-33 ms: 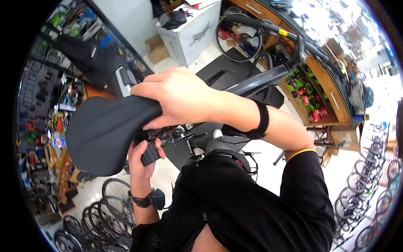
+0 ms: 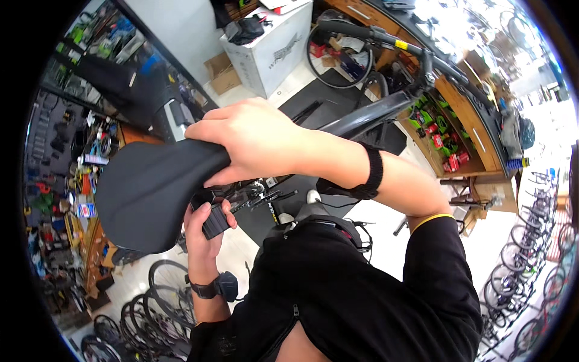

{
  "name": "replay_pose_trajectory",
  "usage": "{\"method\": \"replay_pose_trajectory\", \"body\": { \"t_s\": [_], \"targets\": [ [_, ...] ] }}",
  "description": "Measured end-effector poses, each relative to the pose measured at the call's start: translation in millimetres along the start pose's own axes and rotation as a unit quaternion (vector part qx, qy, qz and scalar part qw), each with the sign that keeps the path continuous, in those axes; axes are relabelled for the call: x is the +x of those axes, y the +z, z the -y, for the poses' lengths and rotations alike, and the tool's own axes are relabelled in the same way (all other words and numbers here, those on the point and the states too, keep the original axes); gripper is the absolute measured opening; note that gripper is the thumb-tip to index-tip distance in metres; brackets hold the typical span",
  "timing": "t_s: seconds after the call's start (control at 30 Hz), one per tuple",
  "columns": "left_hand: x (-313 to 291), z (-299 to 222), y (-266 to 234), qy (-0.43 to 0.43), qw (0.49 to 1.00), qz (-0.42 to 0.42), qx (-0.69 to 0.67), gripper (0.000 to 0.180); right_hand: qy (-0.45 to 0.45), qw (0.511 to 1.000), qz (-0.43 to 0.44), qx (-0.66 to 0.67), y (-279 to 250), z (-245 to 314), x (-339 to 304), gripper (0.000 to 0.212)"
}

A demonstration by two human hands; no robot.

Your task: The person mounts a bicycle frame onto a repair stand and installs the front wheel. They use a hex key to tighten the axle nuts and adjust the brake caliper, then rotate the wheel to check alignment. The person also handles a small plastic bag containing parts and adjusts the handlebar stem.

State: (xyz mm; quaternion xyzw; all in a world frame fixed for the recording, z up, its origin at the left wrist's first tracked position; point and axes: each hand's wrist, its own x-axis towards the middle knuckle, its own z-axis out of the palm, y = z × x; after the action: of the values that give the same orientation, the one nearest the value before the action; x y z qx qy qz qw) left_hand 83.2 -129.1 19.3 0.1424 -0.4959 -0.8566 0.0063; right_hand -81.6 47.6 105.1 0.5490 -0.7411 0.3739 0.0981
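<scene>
A black bicycle saddle (image 2: 158,196) fills the left middle of the view, its wide rear toward the left. My right hand (image 2: 250,140) grips the saddle's narrow nose, fingers over the far side and thumb on the near side. Below the saddle, my left hand (image 2: 205,232) is closed on a small black ribbed block (image 2: 216,223), thumb on one side and fingertips on the other. What the block joins under the saddle is hidden. The bicycle's dark grey frame (image 2: 371,114) runs away to the right, up to the handlebar (image 2: 440,60).
A white box (image 2: 271,54) with a black bag on it stands at the back. A wooden workbench (image 2: 467,114) with shelves lines the right. Tools crowd a bench (image 2: 90,229) at the left. Parked bicycles stand at lower left (image 2: 163,301) and lower right (image 2: 506,271).
The view has shifted very slightly. Both hands keep the same hold on the saddle and the block.
</scene>
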Motion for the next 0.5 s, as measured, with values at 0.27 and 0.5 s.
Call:
{"method": "replay_pose_trajectory", "body": {
  "t_s": [0.27,0.5],
  "targets": [
    [0,16,1,-0.003,0.999,0.01,-0.03,0.038,0.054,0.998,0.023,-0.016,-52,-4,-57,0.08],
    [2,44,38,0.038,0.999,0.003,-0.038,0.042,0.417,0.807,-0.063,-0.413,-295,-151,-296,0.074]
  ]
}}
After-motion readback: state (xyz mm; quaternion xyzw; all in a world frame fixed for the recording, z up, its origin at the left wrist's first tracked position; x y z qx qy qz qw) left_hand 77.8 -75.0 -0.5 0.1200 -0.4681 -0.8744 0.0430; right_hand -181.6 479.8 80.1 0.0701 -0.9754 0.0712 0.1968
